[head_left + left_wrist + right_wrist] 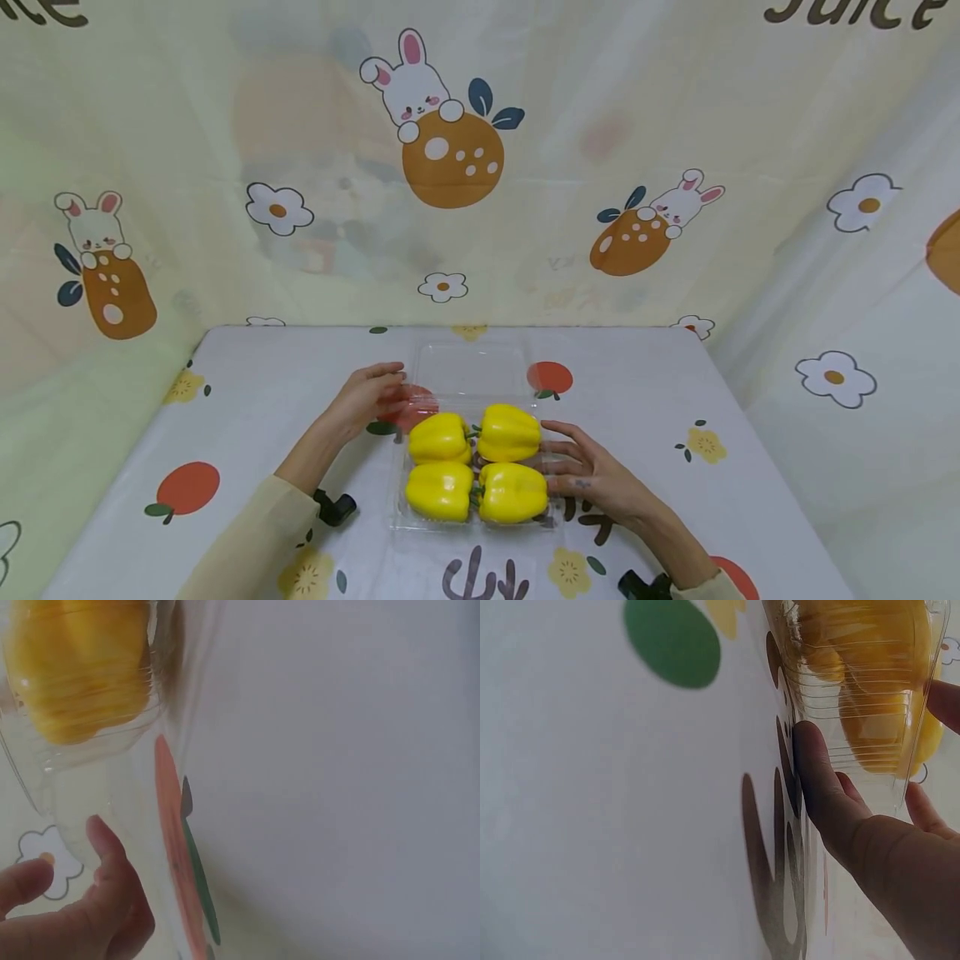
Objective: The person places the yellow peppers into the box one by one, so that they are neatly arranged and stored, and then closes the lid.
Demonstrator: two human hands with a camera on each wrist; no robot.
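Observation:
Several yellow bell peppers sit in two rows in a clear plastic clamshell container in the middle of the table. Its transparent lid lies folded back on the far side. By the lid's left edge is my left hand, fingers extended; whether they touch the plastic cannot be made out. The left wrist view has this hand below the ribbed container wall, thumb and finger apart. My right hand rests along the container's right side. In the right wrist view, its thumb lies against the ribbed side near the tabletop.
A white patterned cloth with printed fruit and flowers covers the table. Behind it hangs a cream curtain with rabbit prints, and another curtain side borders the right. Black wrist devices are on both wrists.

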